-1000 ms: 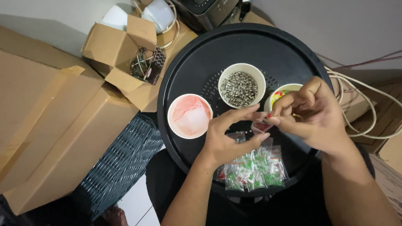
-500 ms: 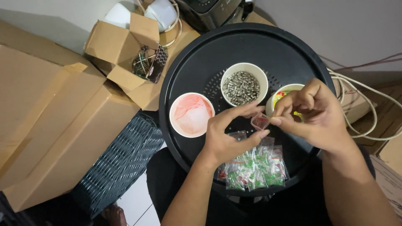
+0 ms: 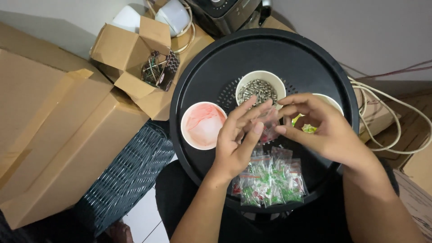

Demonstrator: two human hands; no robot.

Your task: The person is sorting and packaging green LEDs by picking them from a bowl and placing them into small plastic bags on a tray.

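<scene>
From the head view, the left hand (image 3: 234, 144) and right hand (image 3: 321, 130) pinch a small clear plastic bag (image 3: 268, 128) between fingertips above the round black tray (image 3: 198, 85), a light, limp, slippery thing probably best gripped at its edges.

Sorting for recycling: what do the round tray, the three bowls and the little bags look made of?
Round tray: likely matte black plastic, with moulded perforations. Bowls: probably paper, with thin rolled white rims. Little bags: clear glossy plastic film, contents showing through.
</scene>
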